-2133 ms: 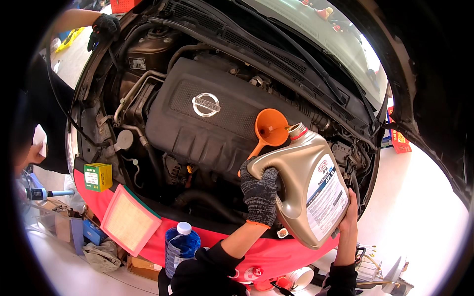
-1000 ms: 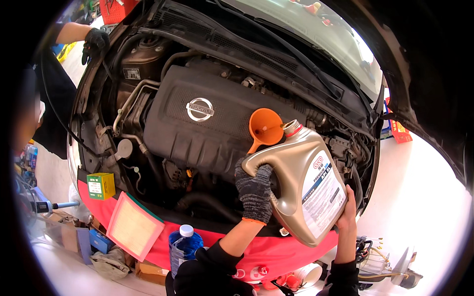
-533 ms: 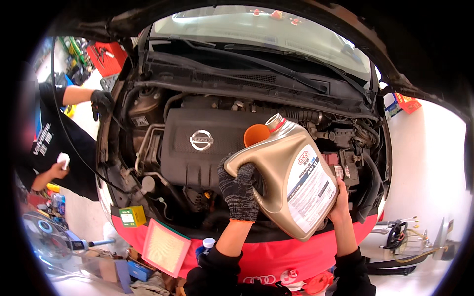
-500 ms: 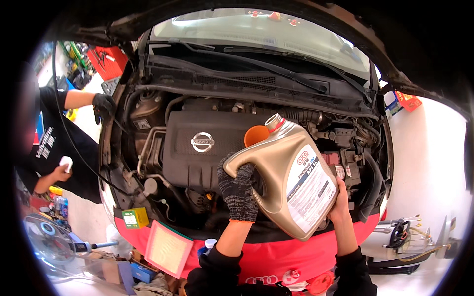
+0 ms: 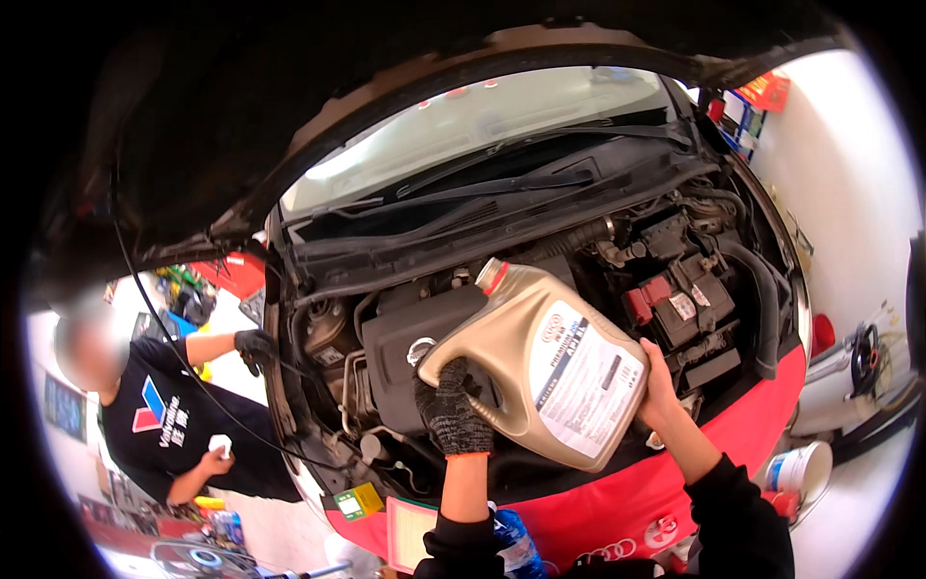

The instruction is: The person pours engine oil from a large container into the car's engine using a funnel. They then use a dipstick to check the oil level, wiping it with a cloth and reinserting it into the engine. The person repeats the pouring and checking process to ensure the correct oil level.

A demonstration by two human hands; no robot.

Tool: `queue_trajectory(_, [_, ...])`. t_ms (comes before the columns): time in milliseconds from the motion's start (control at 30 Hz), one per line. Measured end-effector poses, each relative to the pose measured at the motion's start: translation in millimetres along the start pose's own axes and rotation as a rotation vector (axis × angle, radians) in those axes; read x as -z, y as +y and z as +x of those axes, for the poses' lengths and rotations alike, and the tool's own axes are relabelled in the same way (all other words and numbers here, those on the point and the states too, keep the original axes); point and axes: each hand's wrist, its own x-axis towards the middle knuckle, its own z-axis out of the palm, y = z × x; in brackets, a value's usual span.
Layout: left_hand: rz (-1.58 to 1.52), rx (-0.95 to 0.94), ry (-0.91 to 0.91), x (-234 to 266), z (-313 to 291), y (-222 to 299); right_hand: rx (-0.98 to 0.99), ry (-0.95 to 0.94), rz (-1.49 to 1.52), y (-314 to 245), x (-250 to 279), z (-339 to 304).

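Note:
A gold plastic oil jug (image 5: 526,328) with a white label hangs tilted over the engine bay, its uncapped, red-ringed neck pointing up and away from me. My left hand (image 5: 455,410), in a dark grey knit glove, is closed around the jug's handle. My bare right hand (image 5: 660,386) presses against the jug's lower right end, its fingers partly hidden behind it. Below and beyond the jug lies the black engine cover (image 5: 405,328), partly covered by it. The orange funnel seen earlier is not visible now.
The raised hood (image 5: 318,87) arches overhead. A red fender cover (image 5: 617,507) drapes the front edge, with a yellow-green box (image 5: 358,501) and an air filter (image 5: 410,531) there. A co-worker (image 5: 198,410) stands at the left, one gloved hand on the fender. The battery (image 5: 680,299) sits right.
My view has tilted and shifted left, so the co-worker shows more fully. The jug stays in both hands, and the orange funnel beside its neck has gone out of sight.

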Motion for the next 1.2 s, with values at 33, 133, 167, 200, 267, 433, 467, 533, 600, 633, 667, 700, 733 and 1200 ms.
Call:
queue_trajectory(33, [0.004,0.017,0.031,-0.6,3.3,-5.8,0.006,-0.036,0.031,2.1,3.5,4.0])
queue_trajectory(133, [0.069,-0.046,-0.059,-7.5,-9.4,12.0,0.03,-0.095,0.145,5.6,-6.4,-11.6])
queue_trajectory(167, [0.064,-0.022,-0.08,-6.4,-5.1,15.6,0.053,-0.104,0.19,10.4,4.5,-2.0])
queue_trajectory(200, [0.065,-0.014,-0.089,-1.7,-2.5,23.1,0.019,-0.107,0.214,10.2,-3.0,-8.4])
queue_trajectory(267, [0.148,-0.19,-0.082,-29.5,-10.5,47.1,0.132,-0.109,0.267,6.1,-10.5,-21.6])
queue_trajectory(433, [0.283,-0.421,-0.303,-9.0,15.4,139.0,0.282,-0.159,0.248,11.7,-65.0,-84.1])
queue_trajectory(467, [0.481,-0.573,-0.33,-8.8,8.9,166.2,0.348,-0.221,0.213,17.0,-74.2,-99.4])
queue_trajectory(533, [0.252,-0.609,-0.508,-44.0,-34.1,193.6,0.495,-0.337,0.256,15.7,-89.5,-134.0])
queue_trajectory(600, [0.455,-0.787,-0.394,-49.0,-38.3,228.2,0.757,-0.404,0.075,13.9,-94.6,-169.1])
queue_trajectory(633, [0.156,-0.602,-0.576,-51.1,-41.0,245.3,0.906,-0.429,-0.012,14.5,-99.7,-188.2])
queue_trajectory(667, [0.195,-0.77,-0.445,-36.2,-18.9,271.6,1.055,-0.464,-0.089,19.1,-105.8,-207.9])
queue_trajectory(700, [0.184,-0.83,-0.38,-21.8,-15.8,292.6,1.164,-0.488,-0.115,36.5,-107.3,-210.2])
queue_trajectory(733, [0.16,-0.848,-0.377,-21.7,-29.2,305.6,1.204,-0.503,-0.191,39.6,-106.0,-226.7])
queue_trajectory(1200, [0.217,-0.99,-0.413,-19.3,-172.3,447.5,1.484,-0.868,-0.562,47.4,-71.0,-337.6])
